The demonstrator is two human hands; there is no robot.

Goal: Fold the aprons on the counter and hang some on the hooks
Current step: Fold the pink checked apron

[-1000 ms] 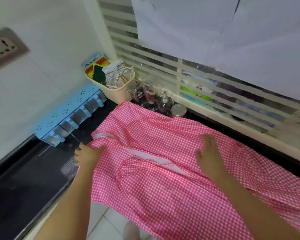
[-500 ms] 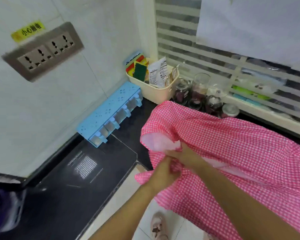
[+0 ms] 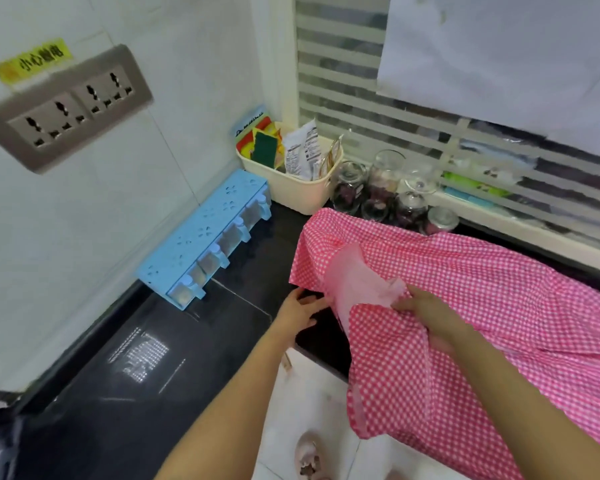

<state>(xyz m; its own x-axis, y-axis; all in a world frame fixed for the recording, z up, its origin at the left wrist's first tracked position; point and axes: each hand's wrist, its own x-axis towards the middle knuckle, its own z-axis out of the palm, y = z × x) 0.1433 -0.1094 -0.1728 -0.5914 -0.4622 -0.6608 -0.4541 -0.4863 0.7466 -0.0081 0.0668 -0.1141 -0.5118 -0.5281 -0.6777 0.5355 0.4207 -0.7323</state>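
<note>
One pink checked apron (image 3: 482, 289) lay over the table (image 3: 222, 341) edge; right hand (image 3: 426, 308) pinched its turned flap, left hand (image 3: 300, 308) beside, fingers spread. I judged corners needed aligning before creasing

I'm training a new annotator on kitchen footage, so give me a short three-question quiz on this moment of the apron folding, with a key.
1. True or false: the pink checked apron hangs partly over the front edge of the black counter.
2. The left hand and right hand are both near the apron's left end. Which one pinches its turned-up flap? A) left B) right C) both
3. Fill in: behind the apron, beside the cream basket, stands a cluster of glass ____.
Key: 1 true; 2 B; 3 jars.
</note>
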